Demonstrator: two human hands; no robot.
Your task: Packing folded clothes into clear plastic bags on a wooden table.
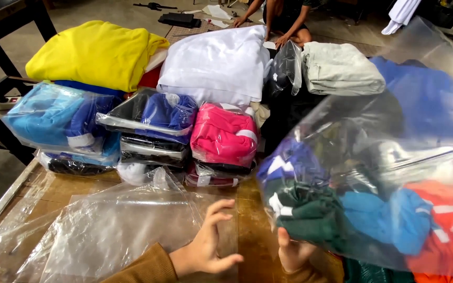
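Left hand [205,250] half open above empty bags [106,230], right hand [294,254] gripping clear bag [373,157]

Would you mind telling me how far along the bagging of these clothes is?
Done: several sealed packs are stacked at the back, among them a pink one and a blue one. In hand: the right hand lifts a clear bag, while the left hand hovers over empty bags. Left: the yellow, white and grey folded garments lie unbagged.
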